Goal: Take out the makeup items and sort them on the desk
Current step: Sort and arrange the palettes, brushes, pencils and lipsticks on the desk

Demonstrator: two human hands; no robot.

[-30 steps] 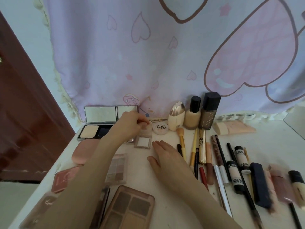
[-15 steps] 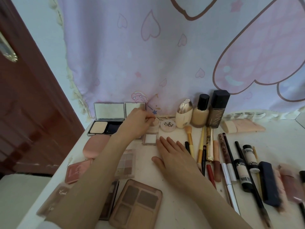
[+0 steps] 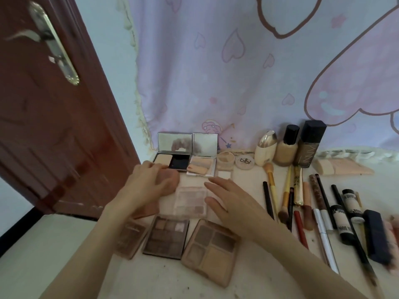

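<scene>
The left hand [image 3: 149, 186] lay on a round pink compact [image 3: 169, 176], fingers curled over it. The right hand [image 3: 228, 201] was flat and spread wide, holding nothing, touching the desk [image 3: 151, 279]. A clear eyeshadow palette [image 3: 190, 200] sat between both hands. Brushes [image 3: 271, 180] lay just right of the right hand.

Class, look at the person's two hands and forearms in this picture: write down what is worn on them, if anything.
Both forearms are bare as far as the frame shows: no sleeves in view. The left hand and right hand wear no gloves, and no rings, watch or bracelets are visible. Nail polish cannot be made out because the picture is soft.
</scene>
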